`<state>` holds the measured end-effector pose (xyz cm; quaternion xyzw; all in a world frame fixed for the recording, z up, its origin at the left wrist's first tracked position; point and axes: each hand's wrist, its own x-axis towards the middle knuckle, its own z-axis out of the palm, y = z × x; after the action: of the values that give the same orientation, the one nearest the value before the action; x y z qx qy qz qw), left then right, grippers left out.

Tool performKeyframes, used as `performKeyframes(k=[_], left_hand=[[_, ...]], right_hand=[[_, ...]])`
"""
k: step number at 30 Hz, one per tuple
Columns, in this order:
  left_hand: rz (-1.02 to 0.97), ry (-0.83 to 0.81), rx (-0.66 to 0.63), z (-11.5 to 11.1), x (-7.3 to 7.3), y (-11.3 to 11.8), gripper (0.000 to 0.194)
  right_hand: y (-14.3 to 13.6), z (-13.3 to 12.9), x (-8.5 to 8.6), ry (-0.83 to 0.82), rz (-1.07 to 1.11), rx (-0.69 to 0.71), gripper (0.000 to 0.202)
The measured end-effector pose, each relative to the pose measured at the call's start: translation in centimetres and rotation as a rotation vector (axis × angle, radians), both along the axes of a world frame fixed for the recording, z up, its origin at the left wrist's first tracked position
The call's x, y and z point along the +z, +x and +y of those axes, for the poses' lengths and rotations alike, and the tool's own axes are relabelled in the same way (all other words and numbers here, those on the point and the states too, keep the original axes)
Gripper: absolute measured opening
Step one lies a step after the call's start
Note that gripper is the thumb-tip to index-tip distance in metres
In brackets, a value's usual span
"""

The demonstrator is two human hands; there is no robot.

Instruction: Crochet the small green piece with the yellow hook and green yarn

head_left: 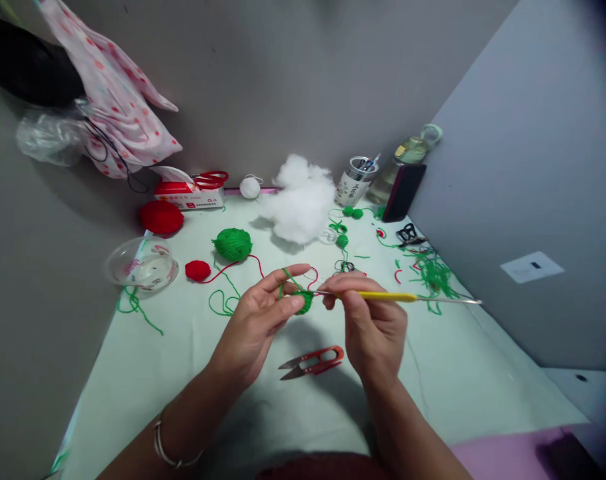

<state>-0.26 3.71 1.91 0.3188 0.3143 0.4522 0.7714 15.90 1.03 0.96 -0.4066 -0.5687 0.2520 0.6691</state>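
Note:
My left hand [255,320] pinches a small green crocheted piece [303,303] between thumb and fingers, with green yarn looped over its raised index finger. In my right hand [375,320] is a crochet hook with a yellow handle [387,296]; its metal tip points left and meets the green piece. Orange-handled thread snips [313,362] lie on the table below, between the two hands. Beyond my left hand sit a green yarn ball [233,245] and a small red ball [198,270], with loose strands trailing from them.
White stuffing [303,200] is heaped at the back, near a pen can [355,181], a bottle [405,160] and a dark phone [405,193]. A clear bowl [145,267] and red yarn [161,218] stand left. Green scraps [435,272] lie right.

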Motion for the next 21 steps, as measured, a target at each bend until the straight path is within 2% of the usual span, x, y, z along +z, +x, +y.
performKeyframes(k=[2,5,8,10,13,16,18,21], left_hand=[[0.062,0.063,0.01,-0.2,-0.2,0.1,0.036],[0.097,0.083,0.08,-0.5,-0.5,0.6,0.038],[0.009,-0.008,0.088,-0.6,-0.6,1.0,0.042],[-0.075,-0.116,0.026,-0.5,-0.5,1.0,0.039],[-0.153,-0.205,-0.023,-0.1,-0.2,0.7,0.031],[-0.107,-0.124,0.03,0.0,0.0,0.5,0.028],[-0.022,-0.034,0.038,-0.1,-0.1,0.5,0.03],[0.078,0.073,0.009,-0.3,-0.4,0.5,0.031]], right_hand=[[-0.2,0.2,0.0,-0.008,-0.045,0.024,0.021],[-0.5,-0.1,-0.3,0.063,-0.214,-0.03,0.025],[-0.6,-0.5,-0.8,0.211,-0.486,-0.149,0.033],[-0.5,-0.6,-0.9,0.262,-0.543,-0.18,0.036],[-0.1,-0.4,-0.6,0.148,-0.277,-0.124,0.03],[0.0,0.1,-0.1,0.004,0.019,-0.002,0.024],[-0.1,0.3,0.0,-0.043,0.049,0.082,0.02],[-0.2,0.3,-0.2,-0.115,0.071,0.098,0.017]])
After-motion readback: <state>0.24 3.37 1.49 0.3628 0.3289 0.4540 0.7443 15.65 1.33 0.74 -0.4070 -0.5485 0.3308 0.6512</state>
